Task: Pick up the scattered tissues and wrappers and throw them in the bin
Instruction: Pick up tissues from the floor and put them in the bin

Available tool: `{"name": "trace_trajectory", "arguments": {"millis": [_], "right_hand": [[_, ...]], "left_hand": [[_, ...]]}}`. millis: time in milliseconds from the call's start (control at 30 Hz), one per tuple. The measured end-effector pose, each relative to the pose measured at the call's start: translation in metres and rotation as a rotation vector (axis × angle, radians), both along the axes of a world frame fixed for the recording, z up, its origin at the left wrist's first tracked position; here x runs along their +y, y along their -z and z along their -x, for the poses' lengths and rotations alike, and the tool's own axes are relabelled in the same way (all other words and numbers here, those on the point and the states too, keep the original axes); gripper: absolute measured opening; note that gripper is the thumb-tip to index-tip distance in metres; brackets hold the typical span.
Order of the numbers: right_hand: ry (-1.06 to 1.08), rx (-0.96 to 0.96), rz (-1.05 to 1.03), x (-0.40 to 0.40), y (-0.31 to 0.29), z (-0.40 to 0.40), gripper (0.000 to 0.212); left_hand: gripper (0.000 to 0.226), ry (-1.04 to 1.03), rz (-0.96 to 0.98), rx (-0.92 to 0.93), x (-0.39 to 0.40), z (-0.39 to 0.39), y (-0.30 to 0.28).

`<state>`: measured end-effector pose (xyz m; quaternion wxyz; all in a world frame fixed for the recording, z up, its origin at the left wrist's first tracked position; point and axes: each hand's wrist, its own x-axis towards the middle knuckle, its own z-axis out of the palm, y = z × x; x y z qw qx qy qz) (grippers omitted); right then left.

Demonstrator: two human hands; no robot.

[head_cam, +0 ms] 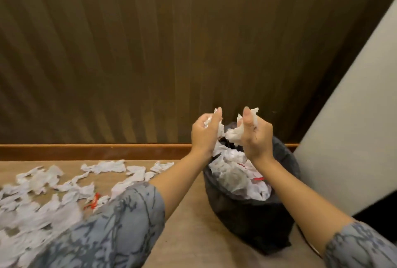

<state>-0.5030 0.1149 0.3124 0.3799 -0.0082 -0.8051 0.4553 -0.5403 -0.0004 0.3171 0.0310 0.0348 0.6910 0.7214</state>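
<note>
crumpled white tissues are clutched in both hands, the left hand and right hand held apart above the black-lined round bin, which is heaped with white paper; more torn white tissues are strewn over the beige floor.

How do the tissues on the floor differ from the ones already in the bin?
The tissues on the floor lie spread thinly across the carpet at left; the tissues in the bin are heaped together, filling the black-lined bin to its rim. The floor tissues cover a far wider area than the binned heap. Both are crumpled white scraps with a red bit among them.
</note>
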Motion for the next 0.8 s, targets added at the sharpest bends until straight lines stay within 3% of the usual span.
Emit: {"name": "trace_trajectory", "arguments": {"millis": [100, 200, 300, 367, 433, 600, 700, 800], "right_hand": [[0.076, -0.073, 0.1, 0.025, 0.018, -0.006, 0.053], [0.119, -0.386, 0.129, 0.039, 0.033, -0.007, 0.023], [0.132, -0.602, 0.068, 0.042, 0.044, -0.006, 0.057], [0.164, -0.594, 0.007, 0.035, 0.041, -0.005, 0.066], [0.123, -0.536, 0.006, 0.021, 0.033, -0.002, 0.061], [-0.198, -0.355, -0.064, -0.067, 0.017, 0.017, 0.024], [-0.455, -0.287, -0.118, -0.136, 0.017, 0.023, 0.015], [-0.627, -0.293, -0.183, -0.211, 0.022, 0.026, 0.009]], "left_hand": [[0.036, 0.089, -0.007, -0.1, 0.037, 0.0, 0.012], [0.03, 0.074, -0.027, -0.153, 0.052, -0.001, 0.027], [0.023, -0.009, -0.023, -0.1, 0.042, 0.002, 0.036], [0.015, -0.066, 0.016, -0.023, 0.025, 0.007, 0.039], [0.012, -0.116, 0.08, 0.049, 0.0, 0.014, 0.04], [0.012, -0.089, 0.3, 0.152, -0.101, 0.023, 0.033], [0.01, -0.073, 0.455, 0.171, -0.183, 0.02, 0.03], [0.009, -0.116, 0.477, 0.108, -0.268, 0.008, 0.028]]}}
